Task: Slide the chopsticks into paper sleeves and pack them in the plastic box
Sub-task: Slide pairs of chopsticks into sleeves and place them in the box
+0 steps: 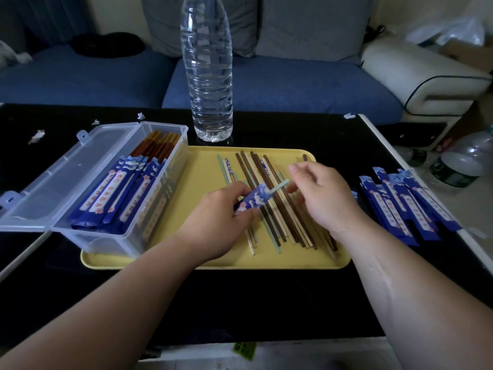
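on the near part of the glossy black table [240,303] two bare forearms reach forward over a flat yellow plastic tray [202,166]. the left hand [221,217] curls its fingers round a dark blue printed paper sleeve [252,200], holding it tilted with the open mouth up and to the right. the right hand [320,196] pinches the outer end of a pale green chopstick [278,186] between thumb and fingertips — its other end sits in the sleeve's mouth, so the stick bridges the gap between the two hands.

under both hands lie loose brown, cream and green chopsticks [248,166], spread along the tray. on the tray's left end stands a clear rectangular plastic box [165,188], lid open to the left, with sleeved chopsticks [114,193] lying inside. right of the tray, on the table, is a pile of empty blue sleeves [405,206].

beyond the tray stands a clear plastic water bottle [208,76] — behind it, a blue sofa [293,84].
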